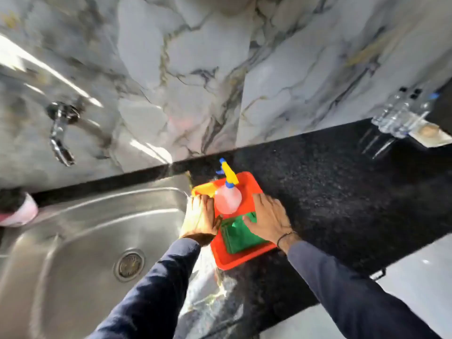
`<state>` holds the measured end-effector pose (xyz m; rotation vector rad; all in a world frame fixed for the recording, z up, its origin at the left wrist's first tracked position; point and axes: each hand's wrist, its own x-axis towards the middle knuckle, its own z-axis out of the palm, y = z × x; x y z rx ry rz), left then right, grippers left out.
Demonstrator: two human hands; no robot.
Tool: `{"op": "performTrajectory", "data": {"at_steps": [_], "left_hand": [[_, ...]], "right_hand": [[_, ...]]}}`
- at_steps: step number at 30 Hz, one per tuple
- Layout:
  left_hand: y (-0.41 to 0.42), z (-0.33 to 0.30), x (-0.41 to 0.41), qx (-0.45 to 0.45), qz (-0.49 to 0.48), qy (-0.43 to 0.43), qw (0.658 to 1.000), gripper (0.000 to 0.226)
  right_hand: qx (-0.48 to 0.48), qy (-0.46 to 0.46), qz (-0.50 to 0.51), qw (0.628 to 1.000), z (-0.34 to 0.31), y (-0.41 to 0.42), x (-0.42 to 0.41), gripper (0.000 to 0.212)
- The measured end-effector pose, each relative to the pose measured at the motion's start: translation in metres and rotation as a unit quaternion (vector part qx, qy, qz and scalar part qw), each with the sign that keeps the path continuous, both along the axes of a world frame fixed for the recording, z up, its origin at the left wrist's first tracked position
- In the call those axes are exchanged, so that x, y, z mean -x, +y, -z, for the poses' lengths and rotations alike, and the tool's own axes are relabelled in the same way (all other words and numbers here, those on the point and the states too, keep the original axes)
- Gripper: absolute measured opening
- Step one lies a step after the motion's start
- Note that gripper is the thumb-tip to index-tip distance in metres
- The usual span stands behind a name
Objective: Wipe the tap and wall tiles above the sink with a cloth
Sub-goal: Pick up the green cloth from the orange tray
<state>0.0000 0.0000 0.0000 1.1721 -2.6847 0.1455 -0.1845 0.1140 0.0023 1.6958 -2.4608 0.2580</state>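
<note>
A black speckled stone counter [330, 192] is running along the marble-patterned wall, with a stainless steel sink [73, 241] sitting in it at the left. A red plastic tray [244, 259] is lying on the stone just beside the sink — and clear glass tumblers [396, 118] are standing far right.

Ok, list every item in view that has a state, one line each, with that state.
tap: no water seen running
sink: no dishes, drain uncovered
red tray: flat on the black counter, held at both sides
spray bottle: upright in the tray
green cloth: folded in the tray
left hand: on the tray's left edge
right hand: on tray and cloth
</note>
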Motion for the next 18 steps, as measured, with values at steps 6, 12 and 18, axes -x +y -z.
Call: {"op": "performTrajectory", "data": {"at_steps": [6, 12, 18], "left_hand": [[0.079, 0.074, 0.078, -0.086, 0.094, -0.117, 0.985, 0.055], [0.129, 0.132, 0.124, -0.191, 0.096, -0.160, 0.964, 0.056], [0.141, 0.159, 0.151, -0.343, 0.137, -0.135, 0.919, 0.033]], "right_hand": [[-0.183, -0.142, 0.066, 0.971, 0.064, 0.065, 0.038, 0.078], [-0.227, -0.249, 0.177, 0.925, 0.115, 0.101, 0.071, 0.069], [-0.357, -0.320, 0.137, 0.867, 0.144, 0.126, 0.119, 0.069]]}}
